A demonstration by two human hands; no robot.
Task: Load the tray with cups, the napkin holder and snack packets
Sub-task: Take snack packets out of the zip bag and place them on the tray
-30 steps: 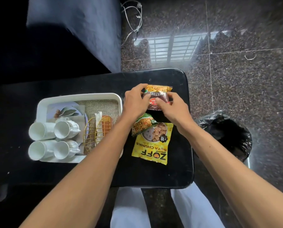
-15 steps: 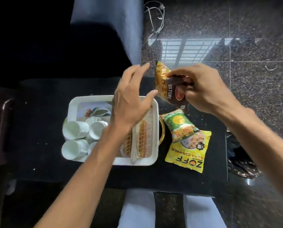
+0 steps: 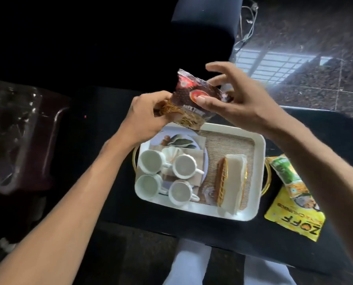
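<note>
A white tray (image 3: pixel 259 153) with gold handles sits on the black table (image 3: pixel 325 128). Its left half holds several white cups (image 3: pixel 183 166); a gold wire napkin holder (image 3: pixel 231 182) with white napkins lies in its right half. Both hands hold a dark red and brown mixture snack packet (image 3: pixel 192 101) in the air above the tray's far left edge. My left hand (image 3: pixel 146 116) grips its lower left end, and my right hand (image 3: pixel 235 99) pinches its right side, thumb on the front. A green packet (image 3: pixel 286 175) and a yellow packet (image 3: pixel 292 214) lie on the table right of the tray.
A dark glossy chair (image 3: pixel 21 138) stands at the left of the table. A dark upholstered seat (image 3: pixel 204 23) is beyond it. Polished stone floor (image 3: pixel 315 38) with white cables (image 3: pixel 247 23) lies at the upper right. My white trouser legs (image 3: pixel 190 264) show below the table's near edge.
The mixture packet has moved left, from beside the tray to above its far left edge. My left hand, open half a second ago, now grips the packet's lower end.
</note>
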